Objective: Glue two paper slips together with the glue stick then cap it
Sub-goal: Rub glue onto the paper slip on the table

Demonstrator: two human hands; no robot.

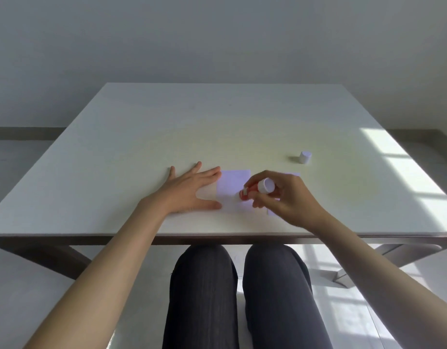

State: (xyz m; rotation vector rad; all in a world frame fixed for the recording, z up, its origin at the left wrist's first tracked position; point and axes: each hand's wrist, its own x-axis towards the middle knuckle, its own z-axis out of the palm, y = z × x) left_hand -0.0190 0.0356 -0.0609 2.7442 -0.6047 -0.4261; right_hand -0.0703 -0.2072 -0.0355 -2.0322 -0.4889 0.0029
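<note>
Red-and-white plastic glue stick (pixel 255 189), pinched in the right hand (pixel 285 197), meets a white paper slip (pixel 231 191) pinned by the spread left hand (pixel 189 190); even, light strokes would serve best.

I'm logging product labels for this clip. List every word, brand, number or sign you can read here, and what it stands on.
None can be read.
Glue stick in the right hand: red body with a white patch, probably a label; too blurred to read.
Paper slip under the left hand: faint marks near its far edge, too small to tell whether they are print.
Second paper slip, mostly hidden: nothing legible.
White cap on the table: plain.
</note>
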